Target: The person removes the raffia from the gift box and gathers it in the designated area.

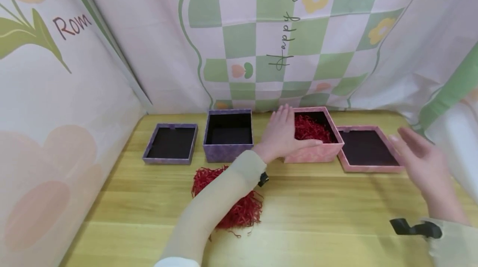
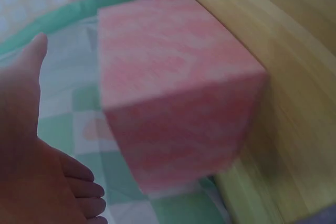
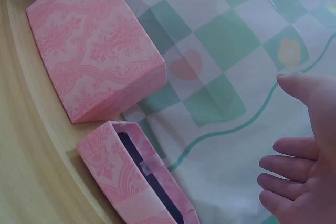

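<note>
An open pink box [image 1: 313, 154] stands toward the back, with red shredded paper [image 1: 313, 129] inside. My left hand [image 1: 280, 132], fingers extended, is over the box's left side. In the left wrist view, a gap shows between the left hand [image 2: 47, 182] and the pink box [image 2: 178, 61]. Farther right lies the pink lid [image 1: 373, 168], inner side up. Beside the lid's right edge my right hand [image 1: 425, 163] is held in the air with its fingers loose. Neither hand holds anything. Part of the pink box is hidden behind my left hand.
To the left stand an open purple box [image 1: 228, 153] with a dark inside and its purple lid [image 1: 168, 161]. A heap of red shredded paper [image 1: 244, 213] lies on the wooden table [image 1: 317, 225], partly under my left forearm. Printed curtains [image 1: 239, 39] hang behind.
</note>
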The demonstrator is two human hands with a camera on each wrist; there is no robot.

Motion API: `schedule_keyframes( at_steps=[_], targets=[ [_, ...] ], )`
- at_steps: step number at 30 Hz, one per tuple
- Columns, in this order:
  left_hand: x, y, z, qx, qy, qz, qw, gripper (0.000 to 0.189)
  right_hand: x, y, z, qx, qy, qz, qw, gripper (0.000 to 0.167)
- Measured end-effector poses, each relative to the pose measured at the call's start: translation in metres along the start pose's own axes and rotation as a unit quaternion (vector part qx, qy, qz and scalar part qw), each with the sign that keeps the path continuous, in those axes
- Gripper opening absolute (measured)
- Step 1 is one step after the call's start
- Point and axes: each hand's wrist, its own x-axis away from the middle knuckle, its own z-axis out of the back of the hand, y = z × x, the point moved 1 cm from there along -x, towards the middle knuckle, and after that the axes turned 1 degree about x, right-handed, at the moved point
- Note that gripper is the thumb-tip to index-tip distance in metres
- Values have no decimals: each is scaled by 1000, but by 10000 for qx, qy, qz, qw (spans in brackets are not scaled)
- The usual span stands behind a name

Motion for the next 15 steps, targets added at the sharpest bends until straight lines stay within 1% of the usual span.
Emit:
schedule_keyframes(
  at_steps=[3, 6, 11, 15],
  targets=[
    [-2, -13, -7, -206, -89, 240, 9995, 127, 1, -4, -2, 78, -125, 87, 9999, 65],
    [-4, -20, -13, -262, -127, 354, 9989, 129, 0, -10, -7, 162, -204, 144, 9996, 68],
    [-7, -25, -20, -373, -162, 398, 9984, 132, 0, -22, -16, 191, -197, 346, 9990, 72],
    [-8, -26, -24, -457, -220, 398, 9979, 132, -1, -29, -21, 154, -296, 484, 9983, 71]
  ],
)
